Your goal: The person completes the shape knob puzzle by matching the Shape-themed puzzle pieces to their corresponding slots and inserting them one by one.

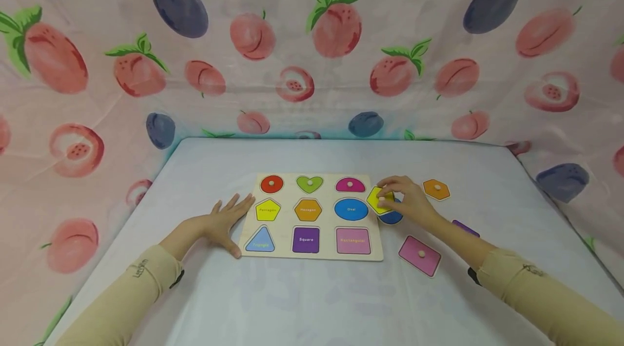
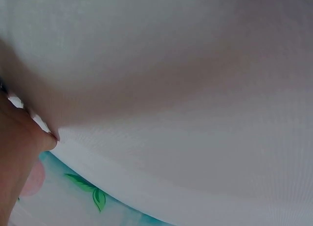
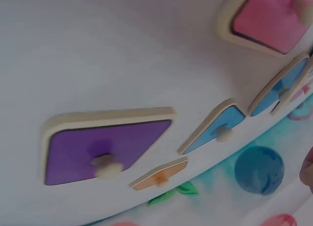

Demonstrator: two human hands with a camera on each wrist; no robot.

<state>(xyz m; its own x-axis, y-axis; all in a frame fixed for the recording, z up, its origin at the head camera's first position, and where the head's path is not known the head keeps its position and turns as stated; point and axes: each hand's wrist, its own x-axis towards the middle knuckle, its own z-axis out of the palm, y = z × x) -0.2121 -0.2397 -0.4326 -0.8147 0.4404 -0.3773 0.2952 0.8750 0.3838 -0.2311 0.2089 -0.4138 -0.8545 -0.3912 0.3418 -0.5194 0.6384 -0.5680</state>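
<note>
By the look of the board point(image 1: 284, 235), the work stood about a third done. Along its top row, the red circle point(image 1: 271, 184), the green heart point(image 1: 309, 184) and the magenta half-round point(image 1: 350, 185) sat in place, each with its knob showing. The two rows below showed printed names and no knobs, so I judged six places left to fill: the pentagon recess point(image 1: 268, 209), hexagon recess point(image 1: 308, 209), oval recess point(image 1: 351, 209), triangle recess point(image 1: 260, 240), square recess point(image 1: 306, 239) and rectangle recess point(image 1: 353, 240). The two hands were well apart. The right hand point(image 1: 409, 202) pinched the yellow piece point(image 1: 374, 200) by its knob, over the board's right edge near the oval recess and away from its matching yellow place. The left hand point(image 1: 224, 227) held nothing; its fingers were spread against the board's left side. Five pieces lay loose on the bench point(image 1: 292, 302), to the right of the board: the blue oval point(image 1: 391, 219), partly covered by the right hand, the orange hexagon point(image 1: 436, 189), the pink rectangle point(image 1: 420, 255), the purple square point(image 1: 466, 227), and what looked like the blue triangle point(image 3: 215, 130), seen only from the right wrist.
</note>
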